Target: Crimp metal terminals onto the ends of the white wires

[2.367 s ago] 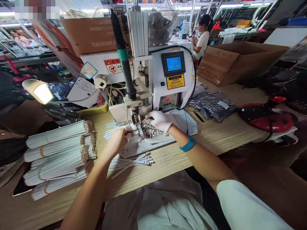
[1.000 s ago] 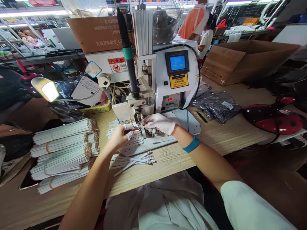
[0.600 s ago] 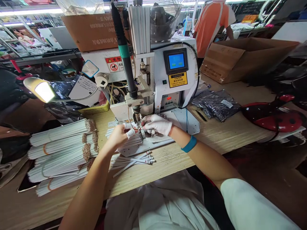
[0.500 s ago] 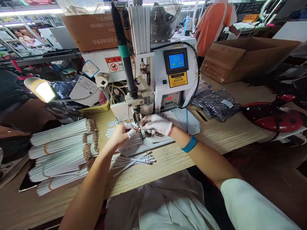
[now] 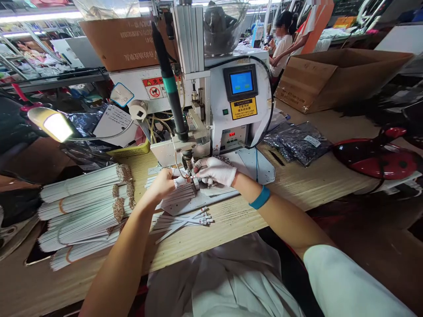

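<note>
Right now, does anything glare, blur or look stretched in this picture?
Head view: the desk lamp glares white, the red digits are too blurred to read surely, the open cardboard box looks stretched, and detail between the left hand and right hand is too small to make out.

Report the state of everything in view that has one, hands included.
Lamp: lit
Machine screen: on, blue
Small display: glowing red
Right-hand carton: open-topped
Stacked strips: banded in bundles
Loose strips: spread, unbanded
Left hand: fingers bent, grip unclear
Right hand: gloved, fingers bent, grip unclear
</note>
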The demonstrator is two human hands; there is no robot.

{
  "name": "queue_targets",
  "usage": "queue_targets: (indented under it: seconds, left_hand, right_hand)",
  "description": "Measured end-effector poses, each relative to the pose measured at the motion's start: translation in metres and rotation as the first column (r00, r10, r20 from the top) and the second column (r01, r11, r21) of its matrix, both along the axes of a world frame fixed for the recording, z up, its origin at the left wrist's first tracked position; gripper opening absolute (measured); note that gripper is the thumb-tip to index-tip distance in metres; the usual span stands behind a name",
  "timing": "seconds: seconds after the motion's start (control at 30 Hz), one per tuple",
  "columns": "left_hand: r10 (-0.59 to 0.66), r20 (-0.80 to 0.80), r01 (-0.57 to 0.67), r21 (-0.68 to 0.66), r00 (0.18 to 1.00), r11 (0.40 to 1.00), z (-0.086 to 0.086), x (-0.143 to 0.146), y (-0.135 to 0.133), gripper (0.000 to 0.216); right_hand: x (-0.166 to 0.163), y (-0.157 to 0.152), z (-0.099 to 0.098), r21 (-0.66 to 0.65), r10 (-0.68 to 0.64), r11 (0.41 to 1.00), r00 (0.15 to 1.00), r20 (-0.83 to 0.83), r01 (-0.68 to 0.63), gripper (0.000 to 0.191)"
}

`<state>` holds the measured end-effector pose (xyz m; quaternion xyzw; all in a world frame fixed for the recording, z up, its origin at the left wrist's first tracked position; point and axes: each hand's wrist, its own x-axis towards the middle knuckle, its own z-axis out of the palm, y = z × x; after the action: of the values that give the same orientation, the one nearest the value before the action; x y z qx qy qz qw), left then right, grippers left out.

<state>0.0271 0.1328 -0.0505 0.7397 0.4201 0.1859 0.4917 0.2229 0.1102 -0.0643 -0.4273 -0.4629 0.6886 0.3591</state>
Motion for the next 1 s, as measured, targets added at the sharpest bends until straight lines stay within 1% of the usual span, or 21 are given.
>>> queue_targets:
  seconds: [0.17,0.4,0.53,0.6,0.63,0.67,0.7,0.73,0.77,0.8,0.83,0.87,0.9,0.93,1.0]
  left_hand:
    - [0.023,0.002,-0.023,-0.042,1.0,0.999,-0.002,-0.001,0.002,0.017]
    - [0.023,0.016,-0.022,-0.047,1.0,0.999,0.002,0.0,0.001,0.019]
    - [0.007,0.019,-0.006,-0.051,1.0,0.999,-0.002,-0.002,0.003,0.02]
    - [0.001,0.015,0.0,-0.053,1.0,0.999,-0.004,-0.003,0.004,0.02]
    - [-0.001,0.017,0.002,-0.053,1.0,0.999,-0.004,-0.003,0.004,0.02]
    - [-0.002,0.021,0.003,-0.048,1.0,0.999,-0.004,-0.004,0.004,0.02]
    - [-0.003,0.026,0.004,-0.041,1.0,0.999,-0.004,-0.004,0.003,0.02]
    - [-0.007,0.033,0.008,-0.033,0.999,0.999,-0.003,-0.004,0.003,0.019]
    - [-0.015,0.039,0.016,-0.027,0.999,1.0,-0.002,-0.005,0.002,0.019]
    - [-0.024,0.041,0.025,-0.02,0.999,0.999,-0.001,-0.006,0.001,0.018]
    - [-0.037,0.041,0.038,-0.015,0.998,0.999,0.001,-0.007,0.0,0.018]
    - [-0.047,0.043,0.048,-0.01,0.998,0.999,0.001,-0.008,-0.001,0.019]
    - [-0.052,0.048,0.053,-0.008,0.997,0.999,0.002,-0.01,-0.001,0.02]
    - [-0.05,0.056,0.05,-0.006,0.997,0.999,0.004,-0.012,-0.002,0.021]
    - [-0.023,0.071,0.024,-0.006,0.997,1.0,0.008,-0.017,-0.004,0.023]
  right_hand:
    - [-0.001,0.001,-0.001,-0.005,-0.013,1.0,1.0,-0.022,0.013,0.018]
    - [-0.002,-0.002,0.002,-0.009,-0.013,1.0,1.0,-0.001,0.013,0.018]
    - [-0.004,0.001,-0.002,-0.004,-0.015,1.0,1.0,0.007,0.015,0.019]
    - [0.002,0.001,0.003,0.026,-0.011,1.0,0.998,0.06,0.009,0.017]
    - [0.007,-0.001,0.008,0.069,-0.015,0.998,0.992,0.125,0.006,0.017]
    - [0.013,-0.004,0.014,0.14,-0.027,0.99,0.976,0.216,-0.004,0.016]
    - [0.018,-0.008,0.022,0.232,-0.049,0.972,0.944,0.326,-0.03,0.016]
    - [0.022,-0.014,0.03,0.352,-0.095,0.933,0.89,0.446,-0.077,0.016]
    - [0.024,-0.021,0.037,0.471,-0.145,0.868,0.827,0.544,-0.158,0.014]
    - [0.021,-0.029,0.042,0.542,-0.144,0.791,0.773,0.618,-0.285,0.013]
    - [0.015,-0.037,0.044,0.559,-0.106,0.709,0.719,0.687,-0.43,0.018]
    - [0.005,-0.044,0.044,0.552,-0.083,0.629,0.658,0.748,-0.548,0.023]
    - [-0.007,-0.051,0.04,0.544,-0.119,0.562,0.589,0.799,-0.623,0.027]
    - [-0.021,-0.056,0.034,0.513,-0.187,0.528,0.497,0.847,-0.676,0.03]
    - [-0.047,-0.062,0.02,0.442,-0.304,0.535,0.324,0.896,-0.72,0.037]
